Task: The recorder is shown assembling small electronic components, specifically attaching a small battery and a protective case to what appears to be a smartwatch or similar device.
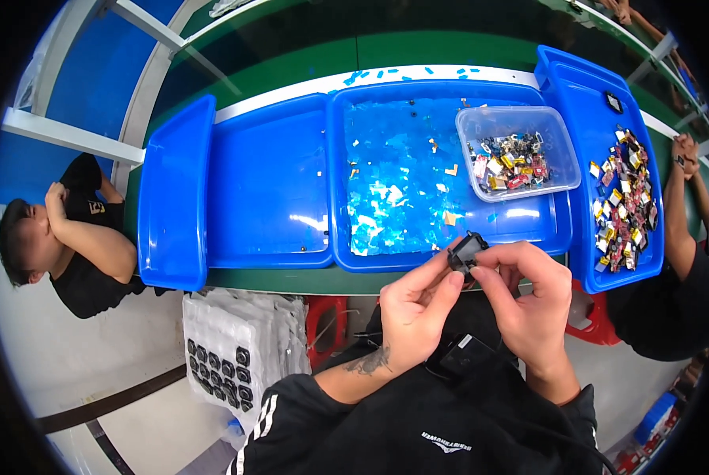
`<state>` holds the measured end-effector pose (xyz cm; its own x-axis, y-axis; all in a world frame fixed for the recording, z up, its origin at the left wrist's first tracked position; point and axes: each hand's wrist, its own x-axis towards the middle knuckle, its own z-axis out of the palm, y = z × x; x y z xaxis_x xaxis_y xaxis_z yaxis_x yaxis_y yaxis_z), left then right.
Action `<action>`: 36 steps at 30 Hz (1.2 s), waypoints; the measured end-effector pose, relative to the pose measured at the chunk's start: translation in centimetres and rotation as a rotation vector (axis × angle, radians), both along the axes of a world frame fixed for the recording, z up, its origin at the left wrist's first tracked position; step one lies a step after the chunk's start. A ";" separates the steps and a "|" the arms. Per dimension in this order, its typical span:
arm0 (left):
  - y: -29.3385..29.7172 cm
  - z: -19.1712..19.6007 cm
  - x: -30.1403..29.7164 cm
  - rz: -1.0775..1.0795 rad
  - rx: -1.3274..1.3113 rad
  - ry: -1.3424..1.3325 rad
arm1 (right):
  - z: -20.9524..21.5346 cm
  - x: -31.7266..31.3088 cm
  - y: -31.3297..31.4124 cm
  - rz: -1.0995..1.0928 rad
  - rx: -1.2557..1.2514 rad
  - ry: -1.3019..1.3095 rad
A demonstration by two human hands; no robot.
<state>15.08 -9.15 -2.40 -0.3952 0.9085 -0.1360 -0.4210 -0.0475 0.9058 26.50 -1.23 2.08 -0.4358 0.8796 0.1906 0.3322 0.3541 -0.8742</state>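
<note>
Between my two hands, just over the near edge of the table, is a small black plastic housing (468,252) with a hollow, frame-like shape. My left hand (419,305) pinches its left side between thumb and fingers. The thumb and forefinger of my right hand (526,291) press on its right and lower side. Fine detail of the housing is too small to make out. Beyond my hands stands a blue tray (556,229) with blue film scraps in it. A clear plastic box (529,192) of small electronic parts rests on that tray's right side.
At right, another blue tray (580,75) holds a heap of circuit boards and batteries (628,206). Two more blue trays, a flat one (271,182) and a tilted one (172,198), stand left. White foam trays (240,324) with black parts sit below. People sit on both sides.
</note>
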 end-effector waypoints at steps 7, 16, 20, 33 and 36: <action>-0.2 -0.3 -0.4 -0.100 0.046 -0.019 | 0.7 -0.1 0.1 0.036 0.044 -0.025; -0.3 -0.5 -1.0 -0.141 0.073 0.036 | 0.6 -0.3 0.4 0.050 -0.056 -0.017; -0.5 -0.1 -1.2 -0.144 0.066 0.038 | 0.5 -0.5 0.4 0.053 -0.035 -0.015; -1.1 0.1 -1.5 -0.143 0.074 0.163 | -0.5 -0.3 0.8 0.061 -0.046 0.135; -1.2 -0.5 -1.5 -0.154 0.062 0.260 | -0.4 0.0 0.4 0.107 -0.133 0.187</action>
